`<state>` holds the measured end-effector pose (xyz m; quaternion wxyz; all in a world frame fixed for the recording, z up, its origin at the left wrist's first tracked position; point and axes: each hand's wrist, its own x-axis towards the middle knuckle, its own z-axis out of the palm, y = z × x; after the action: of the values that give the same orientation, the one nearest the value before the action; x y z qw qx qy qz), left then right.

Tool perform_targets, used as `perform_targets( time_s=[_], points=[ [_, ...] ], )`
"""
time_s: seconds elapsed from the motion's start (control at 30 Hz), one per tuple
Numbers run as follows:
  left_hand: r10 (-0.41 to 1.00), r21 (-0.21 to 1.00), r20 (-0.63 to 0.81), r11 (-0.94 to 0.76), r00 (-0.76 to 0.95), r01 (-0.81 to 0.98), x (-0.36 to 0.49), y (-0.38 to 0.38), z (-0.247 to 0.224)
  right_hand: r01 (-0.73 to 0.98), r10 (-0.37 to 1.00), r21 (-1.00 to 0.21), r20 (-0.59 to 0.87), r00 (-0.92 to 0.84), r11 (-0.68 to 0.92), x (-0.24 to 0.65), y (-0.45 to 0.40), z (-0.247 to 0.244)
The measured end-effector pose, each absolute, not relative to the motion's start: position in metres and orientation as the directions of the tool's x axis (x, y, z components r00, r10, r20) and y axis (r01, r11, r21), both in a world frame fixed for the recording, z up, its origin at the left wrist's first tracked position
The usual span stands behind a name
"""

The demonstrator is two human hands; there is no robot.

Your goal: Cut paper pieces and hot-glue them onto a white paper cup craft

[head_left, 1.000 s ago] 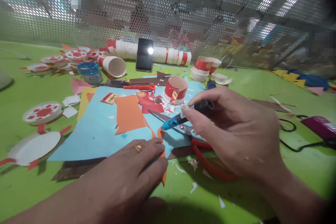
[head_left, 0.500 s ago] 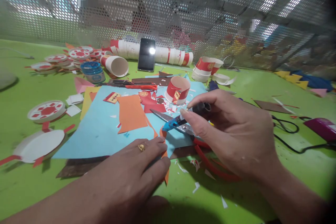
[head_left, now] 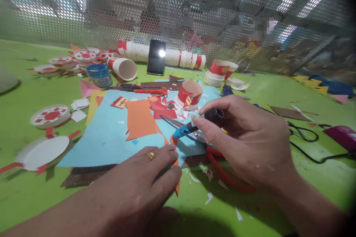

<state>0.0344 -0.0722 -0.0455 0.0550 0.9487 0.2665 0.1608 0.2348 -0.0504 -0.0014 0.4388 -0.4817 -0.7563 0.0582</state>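
My left hand (head_left: pixel 150 177), with a gold ring on one finger, lies palm down with fingers stretched out. Its fingertips press a narrow orange paper strip (head_left: pixel 178 187) at the front edge of a light blue sheet (head_left: pixel 91 140). Pinched between the thumb and fingers of my right hand (head_left: pixel 247 137) is a blue-and-black marker (head_left: pixel 189 127), its blue end at the strip's upper part. Beneath the marker lie scissors (head_left: pixel 214 164) with red handles, partly hidden by my right hand. A larger orange paper piece (head_left: pixel 140 120) rests on the blue sheet.
A cut red-and-white paper cup (head_left: pixel 189 95) stands among scraps. Behind it are a red box cutter (head_left: pixel 150 91), a blue jar (head_left: pixel 98 76), a phone (head_left: pixel 156 57) and a row of stacked cups (head_left: pixel 133 52). White paper discs (head_left: pixel 46 152) lie left; a purple object (head_left: pixel 340 137) lies right.
The view has shifted very slightly. Both hands, the marker and the orange strip keep nearly the same positions.
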Motion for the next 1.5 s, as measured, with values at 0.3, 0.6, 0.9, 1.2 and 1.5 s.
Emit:
perform_targets(
  time_s=[0.3,0.6,0.9,1.2,1.5],
  points=[
    [0.526,0.179,0.280,-0.850,0.803,0.495,0.0361,-0.0732,-0.0436,0.688,0.777,-0.496,0.608,-0.161,0.530,0.2346,-0.0510,-0.0015],
    [0.535,0.184,0.287,-0.845,0.794,0.503,0.0360,-0.0744,-0.0451,0.724,0.774,-0.447,0.604,-0.189,0.525,0.2360,-0.0527,0.0000],
    [0.525,0.163,0.307,-0.851,0.794,0.500,0.0365,-0.0738,-0.0441,0.756,0.746,-0.344,0.607,-0.273,0.557,0.2372,-0.0555,0.0045],
    [0.529,0.158,0.293,-0.848,0.796,0.506,0.0370,-0.0737,-0.0453,0.784,0.732,-0.275,0.608,-0.307,0.557,0.2380,-0.0569,0.0067],
    [0.526,0.153,0.293,-0.850,0.798,0.504,0.0381,-0.0754,-0.0444,0.758,0.770,-0.360,0.574,-0.280,0.544,0.2352,-0.0506,0.0075]
  ],
)
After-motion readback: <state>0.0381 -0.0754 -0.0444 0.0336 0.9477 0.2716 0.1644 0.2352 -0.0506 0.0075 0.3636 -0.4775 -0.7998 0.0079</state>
